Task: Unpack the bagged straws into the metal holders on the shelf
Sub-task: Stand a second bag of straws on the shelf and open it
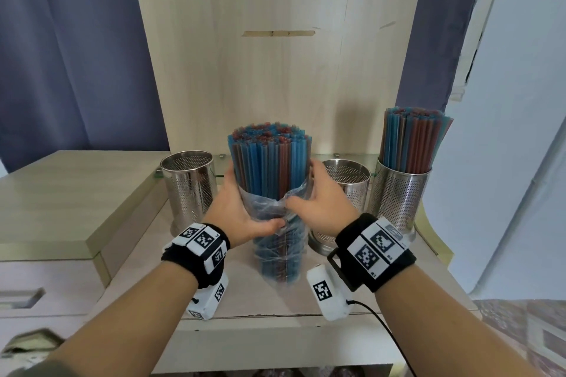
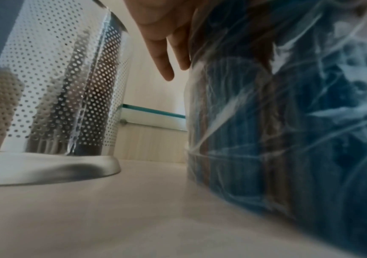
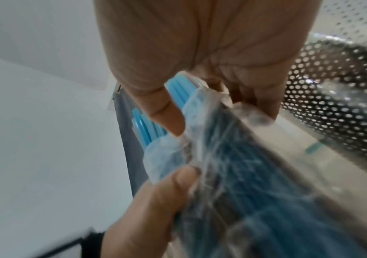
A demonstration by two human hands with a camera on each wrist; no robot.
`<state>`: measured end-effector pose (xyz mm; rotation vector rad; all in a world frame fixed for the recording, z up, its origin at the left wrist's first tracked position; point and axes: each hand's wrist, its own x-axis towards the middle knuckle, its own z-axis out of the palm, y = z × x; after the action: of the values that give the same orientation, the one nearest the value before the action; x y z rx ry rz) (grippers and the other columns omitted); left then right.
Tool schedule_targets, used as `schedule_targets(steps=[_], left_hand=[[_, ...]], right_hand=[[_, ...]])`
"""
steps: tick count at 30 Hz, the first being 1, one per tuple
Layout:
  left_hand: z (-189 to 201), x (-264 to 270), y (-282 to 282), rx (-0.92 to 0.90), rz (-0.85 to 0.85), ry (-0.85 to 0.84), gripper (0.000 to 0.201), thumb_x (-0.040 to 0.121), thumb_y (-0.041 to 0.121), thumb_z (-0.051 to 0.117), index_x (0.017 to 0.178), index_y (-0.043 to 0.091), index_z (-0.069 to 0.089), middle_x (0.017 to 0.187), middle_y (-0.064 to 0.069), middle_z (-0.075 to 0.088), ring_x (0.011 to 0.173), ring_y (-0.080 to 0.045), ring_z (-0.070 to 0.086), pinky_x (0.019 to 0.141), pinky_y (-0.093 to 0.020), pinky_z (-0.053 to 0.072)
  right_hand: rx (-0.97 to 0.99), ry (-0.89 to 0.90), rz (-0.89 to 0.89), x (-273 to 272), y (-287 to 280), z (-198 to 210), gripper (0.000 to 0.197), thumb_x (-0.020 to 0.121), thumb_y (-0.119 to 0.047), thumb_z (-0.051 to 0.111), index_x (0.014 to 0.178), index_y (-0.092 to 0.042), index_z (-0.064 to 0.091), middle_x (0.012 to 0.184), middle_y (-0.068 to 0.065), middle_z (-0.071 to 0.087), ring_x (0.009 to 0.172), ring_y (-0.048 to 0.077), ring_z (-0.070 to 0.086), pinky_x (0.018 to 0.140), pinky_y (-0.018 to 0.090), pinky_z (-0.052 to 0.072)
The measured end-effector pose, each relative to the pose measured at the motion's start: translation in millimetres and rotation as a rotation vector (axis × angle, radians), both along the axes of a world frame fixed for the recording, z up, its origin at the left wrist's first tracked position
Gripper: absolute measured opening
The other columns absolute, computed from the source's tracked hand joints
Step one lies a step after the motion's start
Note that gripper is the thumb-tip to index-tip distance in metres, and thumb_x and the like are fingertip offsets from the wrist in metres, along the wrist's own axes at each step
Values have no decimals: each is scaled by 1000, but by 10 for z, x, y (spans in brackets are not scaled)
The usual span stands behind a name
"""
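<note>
A bundle of blue and brown straws (image 1: 269, 159) stands upright on the shelf (image 1: 232, 294), its lower half inside a clear plastic bag (image 1: 280, 242) that is bunched at mid height. My left hand (image 1: 245, 205) grips the bagged bundle from the left, thumb in front. My right hand (image 1: 309, 193) holds it from the right and pinches the bag's crumpled rim. In the right wrist view, that hand (image 3: 217, 111) has the plastic bag (image 3: 222, 157) between thumb and fingers. In the left wrist view, fingers (image 2: 162, 57) lie against the bag (image 2: 288, 122).
An empty perforated metal holder (image 1: 188, 190) stands left of the bundle and a second empty holder (image 1: 349, 180) right of it, behind my right hand. A third holder (image 1: 398, 196) at far right is full of straws. A raised cabinet top (image 1: 61, 193) borders the left.
</note>
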<state>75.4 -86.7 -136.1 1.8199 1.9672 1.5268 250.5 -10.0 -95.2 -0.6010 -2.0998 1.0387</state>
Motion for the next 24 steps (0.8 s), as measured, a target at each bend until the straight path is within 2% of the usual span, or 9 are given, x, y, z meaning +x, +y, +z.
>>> schedule_targets(steps=[2, 5, 8, 11, 13, 16, 18, 20, 24], left_hand=[[-11, 44, 10, 11, -12, -18, 121, 47, 49, 90, 142, 20, 22, 127, 17, 49, 121, -3, 50, 106, -32, 43], [-26, 100, 18, 43, -20, -47, 116, 49, 46, 90, 142, 21, 25, 129, 13, 52, 121, -3, 52, 103, -35, 48], [-18, 65, 33, 93, -6, -47, 113, 50, 41, 90, 141, 21, 27, 127, 10, 54, 120, -6, 54, 100, -37, 49], [-54, -3, 81, 92, 0, -42, 115, 51, 43, 90, 143, 19, 25, 128, 8, 54, 122, -9, 54, 101, -38, 49], [-92, -9, 114, 56, 6, -63, 116, 51, 46, 90, 143, 20, 25, 129, 10, 54, 121, -7, 54, 101, -38, 49], [-117, -8, 134, 32, 7, -104, 111, 51, 46, 91, 139, 23, 28, 126, 15, 54, 118, -1, 54, 101, -35, 49], [-103, -25, 122, 24, 20, -129, 113, 47, 47, 92, 137, 22, 29, 121, 20, 54, 113, 4, 54, 99, -27, 47], [-92, -49, 101, 13, 60, -140, 117, 43, 53, 92, 137, 21, 30, 118, 22, 53, 110, 5, 54, 95, -22, 45], [-82, -77, 92, 19, 130, -153, 119, 40, 59, 90, 137, 22, 31, 117, 18, 53, 111, -4, 54, 93, -22, 43]], right_hand=[[-66, 110, 3, -28, 18, 57, 72, 79, -14, 77, 132, -29, 32, 111, -17, 54, 102, -4, 56, 83, 13, 49], [-149, 177, 17, -116, 63, 78, 85, 70, -22, 86, 134, -26, 30, 122, -10, 54, 115, 5, 56, 92, 23, 51], [-96, 245, 14, -156, 57, -21, 90, 67, -18, 89, 135, -25, 31, 124, -8, 54, 117, 4, 56, 95, 26, 52], [-48, 281, 17, -174, 71, -129, 82, 67, -18, 89, 128, -30, 37, 122, -6, 57, 116, 5, 58, 97, 32, 52], [-3, 220, -16, -195, 98, -127, 72, 68, -29, 88, 120, -38, 39, 119, -8, 58, 113, 6, 59, 96, 35, 54], [171, -27, -180, -213, 134, -22, 76, 65, -56, 79, 124, -25, 44, 117, -5, 55, 109, 9, 56, 91, 30, 53], [323, -194, -301, -236, 118, 77, 79, 65, -65, 73, 125, -19, 48, 116, -2, 49, 108, 9, 46, 89, 23, 44], [394, -181, -332, -281, 87, 161, 75, 65, -61, 75, 121, -17, 52, 114, -1, 48, 107, 10, 43, 88, 21, 40], [195, -29, -249, -370, 91, 244, 63, 69, -44, 84, 117, -15, 54, 104, -5, 61, 93, 9, 59, 72, 15, 49]])
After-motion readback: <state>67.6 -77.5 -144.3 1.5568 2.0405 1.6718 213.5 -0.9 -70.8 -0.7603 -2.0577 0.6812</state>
